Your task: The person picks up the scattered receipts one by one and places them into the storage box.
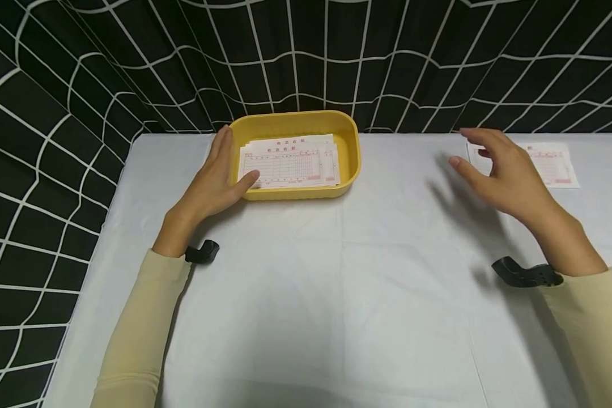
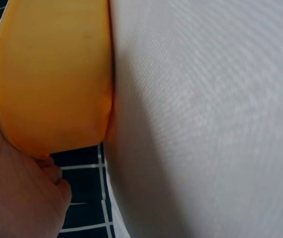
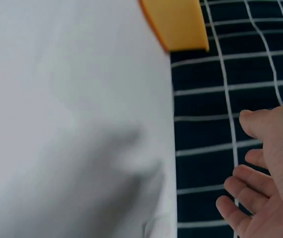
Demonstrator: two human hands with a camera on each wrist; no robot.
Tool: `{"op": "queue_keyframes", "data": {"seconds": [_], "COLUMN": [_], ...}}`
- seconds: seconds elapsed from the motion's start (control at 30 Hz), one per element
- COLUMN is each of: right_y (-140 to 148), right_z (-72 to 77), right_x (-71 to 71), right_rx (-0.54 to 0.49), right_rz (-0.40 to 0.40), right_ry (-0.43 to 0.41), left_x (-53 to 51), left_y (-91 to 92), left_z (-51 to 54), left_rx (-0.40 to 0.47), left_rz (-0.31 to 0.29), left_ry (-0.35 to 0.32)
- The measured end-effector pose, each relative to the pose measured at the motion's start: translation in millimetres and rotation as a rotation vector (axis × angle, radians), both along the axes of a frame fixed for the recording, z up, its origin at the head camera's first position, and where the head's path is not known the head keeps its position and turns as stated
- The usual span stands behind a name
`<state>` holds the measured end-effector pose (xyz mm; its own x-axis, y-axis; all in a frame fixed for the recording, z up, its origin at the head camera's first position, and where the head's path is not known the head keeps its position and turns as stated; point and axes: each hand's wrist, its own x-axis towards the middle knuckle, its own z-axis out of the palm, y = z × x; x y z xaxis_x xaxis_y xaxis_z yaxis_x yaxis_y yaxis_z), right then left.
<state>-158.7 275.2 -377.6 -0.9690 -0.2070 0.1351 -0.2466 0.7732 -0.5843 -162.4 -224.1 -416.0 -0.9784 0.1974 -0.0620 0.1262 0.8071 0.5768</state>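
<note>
A yellow plastic tray (image 1: pixel 354 150) stands at the back of the table, with several white receipt slips (image 1: pixel 285 167) printed in red lying inside. My left hand (image 1: pixel 209 175) holds the tray's left end, fingers along the outer side and thumb over the front rim. In the left wrist view the palm lies against the rim of the tray (image 2: pixel 57 74). Raised above the table at the right, my right hand (image 1: pixel 510 175) has its fingers spread and holds nothing. Partly hidden behind it, more red-printed slips (image 1: pixel 553 164) lie on the table.
A white cloth (image 1: pixel 336 294) covers the table. Black fabric with a white grid (image 1: pixel 311 56) hangs along the back and left side, close behind the tray. Black wrist mounts (image 1: pixel 525 273) sit at both cuffs.
</note>
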Motion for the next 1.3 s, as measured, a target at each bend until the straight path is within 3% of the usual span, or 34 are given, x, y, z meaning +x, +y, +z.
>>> {"op": "queue_keyframes", "data": {"seconds": [0.43,0.83,1.03,1.3], "right_y": [57,92,110,130], "right_z": [-22.0,-35.4,-43.5,-56.4], "right_x": [-7.2,-22.4,-23.6,-23.3], "right_rx": [0.022,0.127,0.155,0.215], "right_rz": [-0.089,-0.196,-0.215,-0.254], "right_ry": [0.057,-0.124,-0.131,-0.201], "left_x": [-1.2,-2.4,-2.7,-2.9], "left_y": [-0.2,-1.4,-0.9,-2.0], "left_z": [-3.3,-1.7,-0.7,-0.8], "left_rx": [0.026,0.012,0.007,0.002], "left_rz": [-0.012,-0.002,-0.013,-0.022], "left_ry": [0.012,0.017,0.017,0.017]}}
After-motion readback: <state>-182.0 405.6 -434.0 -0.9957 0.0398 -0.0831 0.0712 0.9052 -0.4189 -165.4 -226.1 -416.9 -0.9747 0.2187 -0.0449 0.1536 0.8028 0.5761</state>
